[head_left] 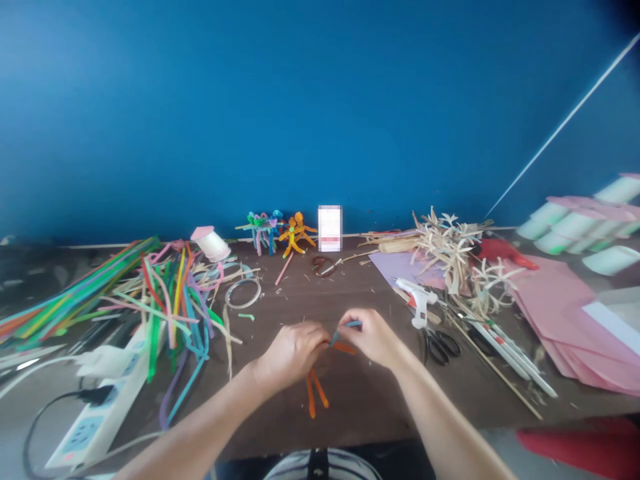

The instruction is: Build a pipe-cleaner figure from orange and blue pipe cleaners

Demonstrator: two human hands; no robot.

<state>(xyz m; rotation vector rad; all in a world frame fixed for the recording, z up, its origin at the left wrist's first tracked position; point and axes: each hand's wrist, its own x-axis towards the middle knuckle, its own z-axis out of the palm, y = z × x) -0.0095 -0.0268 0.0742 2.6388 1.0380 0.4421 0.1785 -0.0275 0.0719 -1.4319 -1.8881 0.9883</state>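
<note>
My left hand (303, 350) is closed around an orange pipe-cleaner figure (317, 390); two orange legs stick out below the hand and another orange piece shows to its right. Close beside it, my right hand (367, 333) pinches a blue pipe cleaner (353, 324), whose lower end reaches the fingertips of the left hand. Where the blue piece meets the orange one is hidden by the fingers. Behind the hands, small finished-looking pipe-cleaner figures (297, 233) in orange and yellow stand near the wall, next to blue, green and purple ones (265, 230).
Loose coloured pipe cleaners (173, 300) and a power strip (105, 407) lie at left, with a tape ring (243, 293) nearby. At right are a white glue gun (419, 300), black-handled scissors (443, 347), dried straw flowers (445, 247) and pink sheets (555, 307). Paper rolls (575, 223) are stacked beyond.
</note>
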